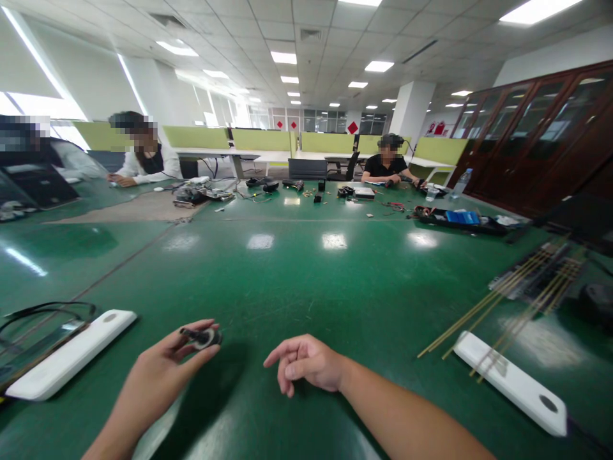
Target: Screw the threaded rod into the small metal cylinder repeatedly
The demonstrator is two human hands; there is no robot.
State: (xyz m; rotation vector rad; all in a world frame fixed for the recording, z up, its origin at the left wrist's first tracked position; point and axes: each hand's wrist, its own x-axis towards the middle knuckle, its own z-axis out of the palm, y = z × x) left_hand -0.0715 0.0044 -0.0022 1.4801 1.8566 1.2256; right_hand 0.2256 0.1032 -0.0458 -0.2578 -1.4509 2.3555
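Observation:
My left hand is closed on a small black round part with a short stem and a lighter ring, pinched between thumb and fingers above the green table. Its exact kind is too blurred to tell. To the right of it, my right hand hangs over the table with nothing in it. The index finger points left and the other fingers are loosely bent, apart from the thumb.
White bars lie at the left and right. Thin yellowish sticks reach over the right bar. Farther back are a black tray, a plastic bottle and electronic parts. Several people sit around the table.

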